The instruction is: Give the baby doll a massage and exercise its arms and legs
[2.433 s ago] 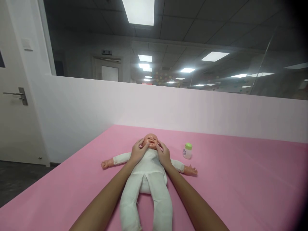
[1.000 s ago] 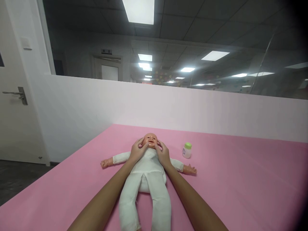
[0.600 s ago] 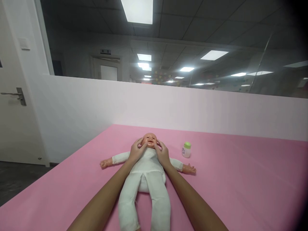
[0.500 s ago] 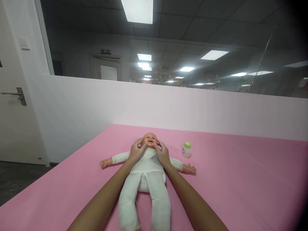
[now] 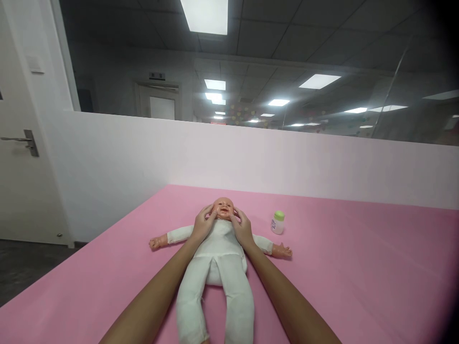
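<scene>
A baby doll in a white suit lies on its back on the pink surface, arms spread wide, feet toward me. Its bare head points at the far wall. My left hand cups the left side of the doll's head, thumb on its cheek. On the other side my right hand does the same, thumb pressed to the opposite cheek. Both forearms run along the doll's body.
A small white bottle with a green cap stands upright right of the doll's head. A low white partition with glass above backs the pink surface. A white door with a handle is at the left.
My thumbs have shifted slightly on the doll's cheeks; the hands stay at the head. The doll and bottle have not moved.
</scene>
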`<state>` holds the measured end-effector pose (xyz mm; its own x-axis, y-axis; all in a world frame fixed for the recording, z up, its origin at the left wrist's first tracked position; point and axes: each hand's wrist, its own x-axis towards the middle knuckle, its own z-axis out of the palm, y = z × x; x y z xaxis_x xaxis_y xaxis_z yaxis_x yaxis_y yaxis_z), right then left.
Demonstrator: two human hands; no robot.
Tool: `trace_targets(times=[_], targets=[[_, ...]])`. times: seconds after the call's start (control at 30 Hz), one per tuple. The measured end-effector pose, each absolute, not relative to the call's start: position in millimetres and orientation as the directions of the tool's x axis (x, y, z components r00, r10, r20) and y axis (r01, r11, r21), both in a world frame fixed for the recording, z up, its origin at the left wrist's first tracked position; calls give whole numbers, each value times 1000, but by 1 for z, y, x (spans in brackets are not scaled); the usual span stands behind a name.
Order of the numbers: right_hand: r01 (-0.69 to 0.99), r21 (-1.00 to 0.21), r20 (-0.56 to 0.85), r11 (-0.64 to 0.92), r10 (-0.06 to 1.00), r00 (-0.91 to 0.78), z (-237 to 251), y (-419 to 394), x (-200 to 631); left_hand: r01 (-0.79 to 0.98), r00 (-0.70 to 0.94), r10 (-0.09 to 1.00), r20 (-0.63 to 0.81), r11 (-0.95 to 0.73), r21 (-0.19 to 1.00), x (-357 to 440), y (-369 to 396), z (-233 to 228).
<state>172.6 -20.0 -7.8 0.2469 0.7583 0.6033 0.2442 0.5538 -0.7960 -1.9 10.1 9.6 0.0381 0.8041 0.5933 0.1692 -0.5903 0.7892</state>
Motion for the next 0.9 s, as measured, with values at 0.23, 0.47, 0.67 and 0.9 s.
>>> trace_targets(times=[0.23,0.47,0.67,0.9], targets=[[231,-803,595,550,765,247,-8,-20,172,157,35,821,570,-567,808,-1,9,9],[230,-801,598,553,762,250,-7,-21,172,148,27,827,562,-560,815,-1,10,8],[265,-788,613,556,747,258,-8,-19,173,171,28,802,597,-592,788,-1,11,9],[223,-801,597,555,765,242,-6,-21,172,176,27,825,565,-560,809,0,7,10]])
